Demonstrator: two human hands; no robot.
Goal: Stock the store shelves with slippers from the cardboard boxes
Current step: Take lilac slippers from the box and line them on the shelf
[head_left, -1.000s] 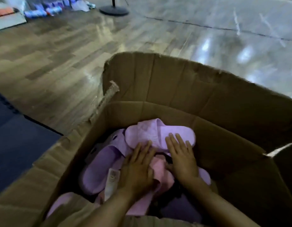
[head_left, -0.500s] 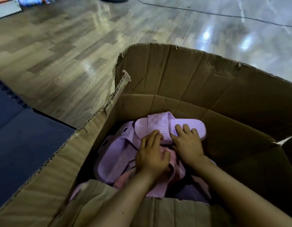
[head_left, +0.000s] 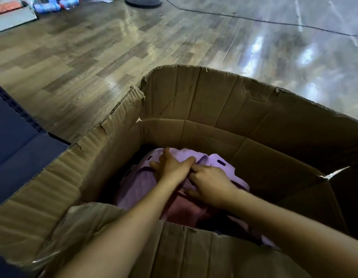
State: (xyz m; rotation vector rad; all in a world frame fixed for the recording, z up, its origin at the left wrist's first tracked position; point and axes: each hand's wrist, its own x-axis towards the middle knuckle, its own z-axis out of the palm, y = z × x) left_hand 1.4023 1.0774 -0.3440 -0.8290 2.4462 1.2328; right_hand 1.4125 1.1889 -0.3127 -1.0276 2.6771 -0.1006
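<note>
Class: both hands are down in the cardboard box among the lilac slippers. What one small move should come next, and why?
Probably lift the top lilac slipper straight up out of the cardboard box. The left hand lies spread on it, the right hand curls at its edge, and it sits uppermost on the pile, below the tall walls.

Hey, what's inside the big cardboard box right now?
Lilac slippers piled in the cardboard box, a pink slipper beneath them, left hand resting on top, right hand gripping. Anything under the pile or near flap is hidden.
</note>
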